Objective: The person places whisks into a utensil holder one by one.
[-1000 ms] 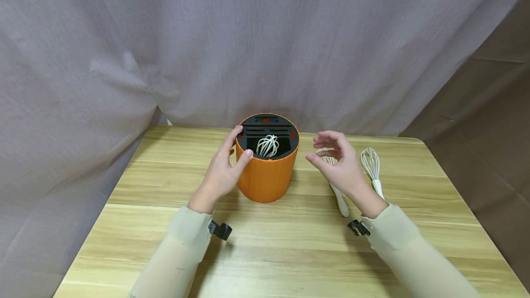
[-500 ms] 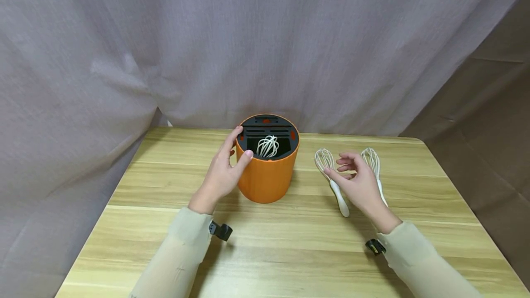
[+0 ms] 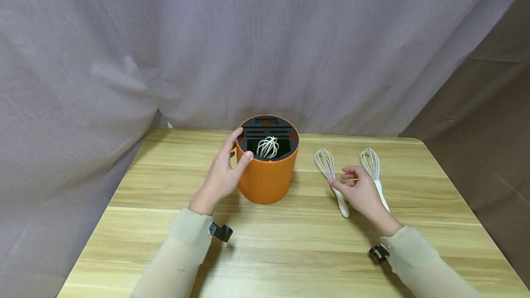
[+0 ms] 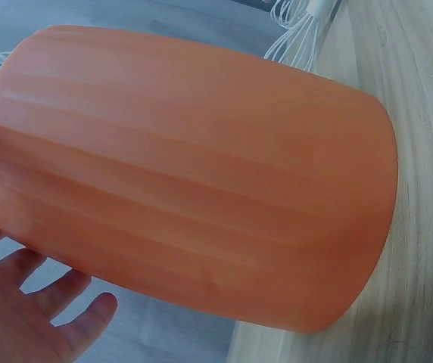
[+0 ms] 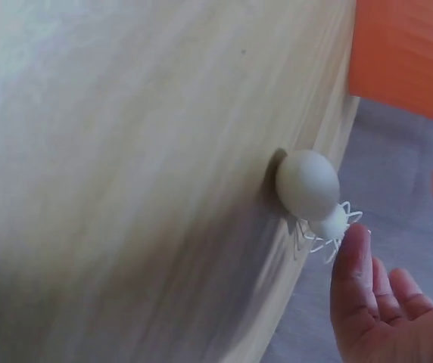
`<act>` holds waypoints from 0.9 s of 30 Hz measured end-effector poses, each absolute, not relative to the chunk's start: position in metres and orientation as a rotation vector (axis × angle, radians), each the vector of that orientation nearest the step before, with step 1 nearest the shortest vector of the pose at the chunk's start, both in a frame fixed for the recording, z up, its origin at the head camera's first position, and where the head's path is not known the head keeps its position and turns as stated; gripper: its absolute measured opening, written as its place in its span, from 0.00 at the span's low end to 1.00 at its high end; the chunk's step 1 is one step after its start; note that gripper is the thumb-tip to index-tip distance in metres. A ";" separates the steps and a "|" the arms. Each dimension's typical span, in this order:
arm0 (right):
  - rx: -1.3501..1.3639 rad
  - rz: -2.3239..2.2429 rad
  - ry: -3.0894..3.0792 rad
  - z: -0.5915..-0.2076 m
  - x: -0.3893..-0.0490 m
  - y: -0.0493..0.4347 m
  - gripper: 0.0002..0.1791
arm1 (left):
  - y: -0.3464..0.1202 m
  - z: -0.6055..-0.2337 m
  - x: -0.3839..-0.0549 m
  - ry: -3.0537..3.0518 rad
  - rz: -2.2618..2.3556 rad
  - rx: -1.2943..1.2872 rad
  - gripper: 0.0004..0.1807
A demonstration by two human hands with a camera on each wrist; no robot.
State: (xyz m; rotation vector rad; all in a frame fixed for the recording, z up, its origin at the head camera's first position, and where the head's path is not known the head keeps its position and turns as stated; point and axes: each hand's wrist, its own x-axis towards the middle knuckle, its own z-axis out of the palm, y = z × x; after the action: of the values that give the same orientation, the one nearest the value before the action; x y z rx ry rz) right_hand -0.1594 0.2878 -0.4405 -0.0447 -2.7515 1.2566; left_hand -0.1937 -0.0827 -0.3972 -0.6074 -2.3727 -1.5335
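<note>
My left hand (image 3: 221, 171) lies at the left side of an orange round utensil holder (image 3: 265, 180), thumb and forefinger spread along its rim. Its other fingers (image 4: 88, 318) stay extended beside the wall in the left wrist view. A white whisk (image 3: 268, 147) stands in the holder, its wires showing above the black slotted insert. Right of the holder, my right hand (image 3: 360, 192) hovers at the neck of a second whisk (image 3: 325, 163) lying on the table. Thumb and fingers are apart there; the whisk's rounded handle end (image 5: 307, 185) shows near the fingertips in the right wrist view.
A third whisk (image 3: 370, 162) lies further right on the wooden table (image 3: 281, 252), its handle partly behind my right hand. Grey cloth (image 3: 265, 49) hangs behind the table's back edge, and brown cloth (image 3: 488, 118) hangs on the right.
My right hand has moved from beside the holder to the right and down, over the nearer whisk. The left hand, the holder and the whisks have stayed in place.
</note>
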 end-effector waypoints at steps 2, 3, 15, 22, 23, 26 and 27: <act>-0.062 1.304 -2.779 -0.443 -0.160 0.289 0.39 | -0.083 -0.398 -0.193 -2.373 -1.533 -0.607 0.35; -0.076 1.335 -2.792 -0.444 -0.161 0.290 0.40 | -0.083 -0.397 -0.193 -2.372 -1.533 -0.606 0.35; -0.168 1.554 -2.836 -0.450 -0.162 0.294 0.40 | -0.082 -0.399 -0.195 -2.356 -1.543 -0.610 0.35; -0.165 1.365 -2.925 -0.456 -0.164 0.293 0.33 | -0.082 -0.398 -0.195 -2.351 -1.543 -0.605 0.35; -0.163 1.352 -2.931 -0.457 -0.164 0.293 0.32 | -0.082 -0.398 -0.195 -2.351 -1.544 -0.605 0.35; -0.170 1.336 -2.957 -0.457 -0.165 0.293 0.29 | -0.083 -0.398 -0.194 -2.351 -1.547 -0.606 0.35; -0.165 1.328 -2.965 -0.457 -0.165 0.293 0.28 | -0.083 -0.398 -0.194 -2.352 -1.547 -0.606 0.35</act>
State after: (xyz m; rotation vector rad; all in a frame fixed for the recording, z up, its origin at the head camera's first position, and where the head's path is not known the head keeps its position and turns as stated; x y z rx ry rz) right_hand -0.1649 0.2929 -0.4573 -0.1654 -2.9647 1.3279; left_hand -0.1939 -0.0826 -0.3975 -0.6065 -2.3518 -1.5466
